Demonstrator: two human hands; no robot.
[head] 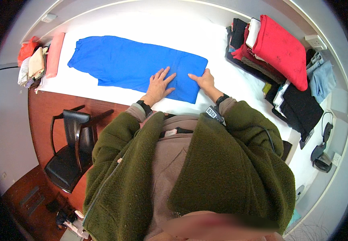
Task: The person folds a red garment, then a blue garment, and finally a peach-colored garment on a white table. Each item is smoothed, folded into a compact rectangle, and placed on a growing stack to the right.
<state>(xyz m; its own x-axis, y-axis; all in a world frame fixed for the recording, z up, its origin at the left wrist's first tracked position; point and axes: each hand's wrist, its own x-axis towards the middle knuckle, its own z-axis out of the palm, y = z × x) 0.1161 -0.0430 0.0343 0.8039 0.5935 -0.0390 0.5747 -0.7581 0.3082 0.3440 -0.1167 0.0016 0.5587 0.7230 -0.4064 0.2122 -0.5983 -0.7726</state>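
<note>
A pair of blue trousers (125, 60) lies flat on the white table (192, 27), folded lengthwise. Its gathered waistband points left and its leg end lies to the right. My left hand (159, 86) rests palm down on the lower leg, fingers spread over the cloth. At the right edge of the trousers is my right hand (206, 82), its thumb on top of the fabric and its other fingers around the edge, partly hidden. Both wrists wear dark bands.
Folded clothes, a red garment (282, 54) on top, are piled at the right; black garments (303, 102) and light-blue denim (323, 79) lie beside them. At the left are a pink roll (55, 55) and folded cloths (36, 63). A black chair (68, 147) stands below the table.
</note>
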